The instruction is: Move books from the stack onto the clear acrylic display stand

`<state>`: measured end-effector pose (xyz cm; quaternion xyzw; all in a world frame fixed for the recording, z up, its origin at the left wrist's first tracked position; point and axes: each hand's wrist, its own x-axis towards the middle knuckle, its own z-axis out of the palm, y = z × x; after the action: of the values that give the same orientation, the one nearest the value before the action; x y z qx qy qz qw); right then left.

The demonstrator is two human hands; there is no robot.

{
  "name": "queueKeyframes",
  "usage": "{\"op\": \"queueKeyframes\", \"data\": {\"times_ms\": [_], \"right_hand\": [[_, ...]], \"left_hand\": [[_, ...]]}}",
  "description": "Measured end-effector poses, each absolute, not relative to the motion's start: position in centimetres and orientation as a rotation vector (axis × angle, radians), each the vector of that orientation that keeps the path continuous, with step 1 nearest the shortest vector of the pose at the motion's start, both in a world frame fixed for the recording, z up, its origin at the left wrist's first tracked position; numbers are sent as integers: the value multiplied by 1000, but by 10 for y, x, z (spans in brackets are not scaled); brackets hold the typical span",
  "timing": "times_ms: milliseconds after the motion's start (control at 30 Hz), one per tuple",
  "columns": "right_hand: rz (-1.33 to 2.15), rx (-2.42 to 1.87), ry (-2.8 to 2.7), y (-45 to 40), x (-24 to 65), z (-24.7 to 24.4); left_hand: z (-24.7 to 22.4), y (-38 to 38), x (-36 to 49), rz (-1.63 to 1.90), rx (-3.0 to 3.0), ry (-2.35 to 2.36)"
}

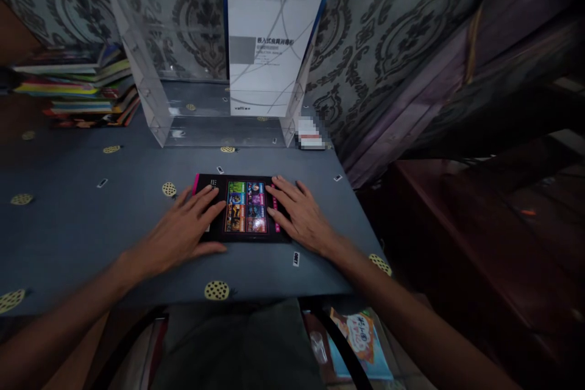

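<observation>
A black book (247, 207) with a grid of colourful pictures and a pink edge lies flat on the grey-blue tablecloth (137, 195). My left hand (185, 228) rests on its left side, fingers spread, with the thumb near the lower edge. On the book's right side lies my right hand (301, 213), its fingers apart and touching the cover. Neither hand is closed around anything.
Behind the book stands a clear acrylic rack (219, 134) holding a white booklet (274, 55). Stacked books (86, 85) are at the back left. A small blurred object (311, 134) sits beside the rack. Below the table's front edge lies a colourful book (361, 344).
</observation>
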<state>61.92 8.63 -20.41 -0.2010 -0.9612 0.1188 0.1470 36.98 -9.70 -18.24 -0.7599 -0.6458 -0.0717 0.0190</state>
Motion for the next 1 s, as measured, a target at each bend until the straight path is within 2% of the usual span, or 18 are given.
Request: {"op": "queueKeyframes", "data": {"times_ms": [200, 367, 600, 700, 867, 1000], "right_hand": [[314, -567, -2781, 87, 620, -204], [343, -569, -2780, 85, 619, -200], [658, -561, -2656, 94, 623, -196], [850, -508, -2526, 101, 626, -195], [1147, -369, -2228, 108, 627, -194], [1349, -535, -2006, 110, 619, -194]], "left_hand": [[-186, -98, 369, -151, -2400, -1891], [-188, -103, 376, -87, -2326, -1598], [-173, -99, 380, -143, -2210, -1237], [-165, -94, 377, -292, -2251, -1274], [-150, -92, 374, -620, -2280, -1629], [-133, -90, 371, -831, -2213, -1786]]}}
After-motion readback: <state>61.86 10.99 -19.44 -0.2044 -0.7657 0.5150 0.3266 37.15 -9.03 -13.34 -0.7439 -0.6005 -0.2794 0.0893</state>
